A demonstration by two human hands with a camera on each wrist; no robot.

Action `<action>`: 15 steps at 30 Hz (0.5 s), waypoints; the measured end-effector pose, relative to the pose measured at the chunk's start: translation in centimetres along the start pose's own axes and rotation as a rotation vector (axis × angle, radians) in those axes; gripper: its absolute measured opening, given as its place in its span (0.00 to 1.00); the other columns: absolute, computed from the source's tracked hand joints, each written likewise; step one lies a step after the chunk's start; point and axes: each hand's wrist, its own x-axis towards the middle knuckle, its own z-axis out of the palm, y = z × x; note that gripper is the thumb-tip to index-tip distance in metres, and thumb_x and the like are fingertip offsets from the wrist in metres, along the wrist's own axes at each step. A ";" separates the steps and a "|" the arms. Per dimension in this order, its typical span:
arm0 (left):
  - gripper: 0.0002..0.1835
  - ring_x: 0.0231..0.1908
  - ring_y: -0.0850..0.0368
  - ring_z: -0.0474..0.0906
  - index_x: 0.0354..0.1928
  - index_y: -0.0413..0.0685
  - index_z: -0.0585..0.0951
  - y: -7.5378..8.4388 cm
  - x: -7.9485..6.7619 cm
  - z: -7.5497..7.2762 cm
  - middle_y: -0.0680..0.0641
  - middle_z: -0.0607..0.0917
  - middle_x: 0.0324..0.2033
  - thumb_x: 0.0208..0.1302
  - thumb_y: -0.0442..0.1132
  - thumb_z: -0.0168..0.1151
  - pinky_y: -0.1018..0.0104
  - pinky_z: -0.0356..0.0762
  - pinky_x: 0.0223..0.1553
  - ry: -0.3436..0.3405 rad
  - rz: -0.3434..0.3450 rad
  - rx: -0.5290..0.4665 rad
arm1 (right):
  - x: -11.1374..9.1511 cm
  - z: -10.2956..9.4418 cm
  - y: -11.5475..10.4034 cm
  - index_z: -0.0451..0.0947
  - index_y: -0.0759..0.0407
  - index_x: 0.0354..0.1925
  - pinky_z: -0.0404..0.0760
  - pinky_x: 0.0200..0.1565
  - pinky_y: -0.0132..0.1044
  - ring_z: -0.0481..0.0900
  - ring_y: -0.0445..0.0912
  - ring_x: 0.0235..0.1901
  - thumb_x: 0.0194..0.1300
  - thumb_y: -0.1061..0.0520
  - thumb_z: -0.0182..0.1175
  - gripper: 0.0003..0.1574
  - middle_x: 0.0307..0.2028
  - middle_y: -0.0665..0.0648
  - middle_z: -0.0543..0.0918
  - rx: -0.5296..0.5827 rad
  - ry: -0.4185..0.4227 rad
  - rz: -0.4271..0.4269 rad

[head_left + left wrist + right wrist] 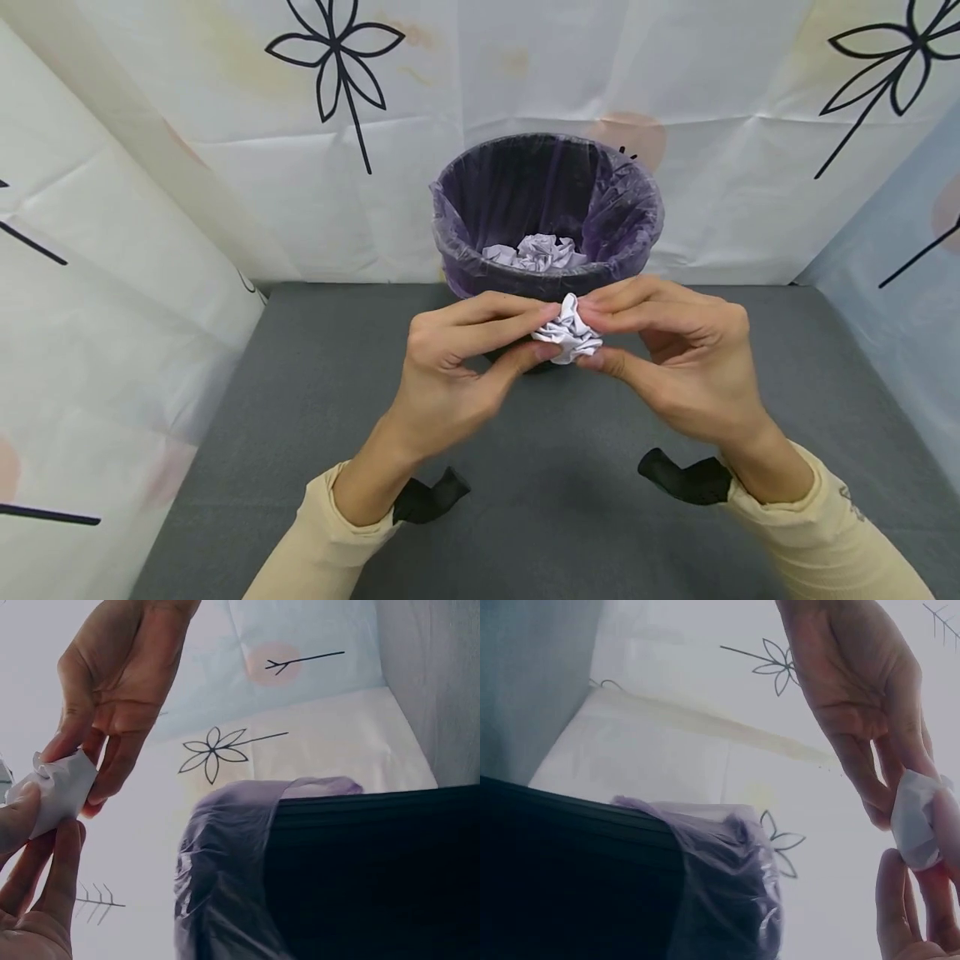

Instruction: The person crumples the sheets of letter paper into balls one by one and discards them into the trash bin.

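Between my two hands is a crumpled ball of white paper (568, 332), held in front of the bin's near rim. My left hand (465, 367) pinches its left side between thumb and fingertips. From the other side my right hand (675, 358) pinches it the same way. Both wrist views show the paper ball (60, 791) with fingers and thumbs of both hands on it. Behind the hands stands a dark bin (525, 175) lined with a translucent purple bag (630, 204). Several crumpled white papers (543, 252) lie inside it. The hands hide part of the bin's lower front.
The bin stands on a dark grey table (315, 400), close to a white cloth backdrop (420, 208) with black flower drawings. Similar cloth hangs at the left and right sides. A black strap (431, 497) sticks out by the left cuff, another black strap (686, 479) by the right.
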 end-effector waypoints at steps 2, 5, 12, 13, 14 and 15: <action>0.15 0.41 0.50 0.87 0.43 0.25 0.86 0.2 0.8 -0.2 0.36 0.88 0.40 0.50 0.16 0.72 0.60 0.85 0.40 0.003 -0.007 -0.007 | 0.7 -0.1 -0.3 0.81 0.84 0.42 0.84 0.50 0.40 0.84 0.57 0.49 0.53 0.72 0.75 0.19 0.43 0.70 0.86 0.001 -0.005 0.002; 0.15 0.42 0.49 0.86 0.43 0.23 0.85 0.4 2.3 -0.8 0.35 0.88 0.40 0.51 0.15 0.71 0.57 0.85 0.43 -0.008 -0.050 -0.054 | 2.1 -0.5 -0.9 0.79 0.87 0.44 0.83 0.52 0.42 0.82 0.58 0.47 0.53 0.77 0.72 0.20 0.42 0.74 0.84 -0.013 -0.028 0.025; 0.12 0.38 0.50 0.87 0.45 0.22 0.84 0.2 7.5 -2.5 0.35 0.88 0.39 0.59 0.20 0.69 0.57 0.86 0.42 -0.076 -0.218 -0.079 | 6.7 -2.4 -2.2 0.77 0.86 0.50 0.82 0.53 0.40 0.82 0.55 0.45 0.56 0.82 0.65 0.21 0.46 0.77 0.79 -0.102 -0.108 0.212; 0.11 0.37 0.50 0.88 0.45 0.23 0.84 0.0 8.2 -2.8 0.36 0.88 0.39 0.60 0.21 0.69 0.57 0.86 0.42 -0.082 -0.257 -0.081 | 7.4 -2.8 -2.2 0.77 0.85 0.51 0.82 0.53 0.39 0.82 0.54 0.45 0.57 0.82 0.64 0.21 0.48 0.77 0.79 -0.102 -0.112 0.246; 0.12 0.37 0.50 0.88 0.46 0.24 0.84 -0.1 9.0 -3.0 0.37 0.89 0.39 0.61 0.23 0.70 0.57 0.86 0.42 -0.085 -0.308 -0.084 | 8.1 -3.1 -2.1 0.77 0.84 0.52 0.82 0.52 0.38 0.83 0.55 0.46 0.57 0.82 0.63 0.22 0.49 0.77 0.79 -0.093 -0.115 0.280; 0.12 0.37 0.50 0.88 0.46 0.26 0.85 -0.3 9.7 -3.3 0.39 0.89 0.39 0.61 0.24 0.70 0.57 0.85 0.42 -0.089 -0.356 -0.084 | 8.8 -3.5 -2.0 0.77 0.83 0.53 0.83 0.52 0.38 0.83 0.55 0.46 0.58 0.81 0.63 0.22 0.50 0.76 0.79 -0.094 -0.119 0.311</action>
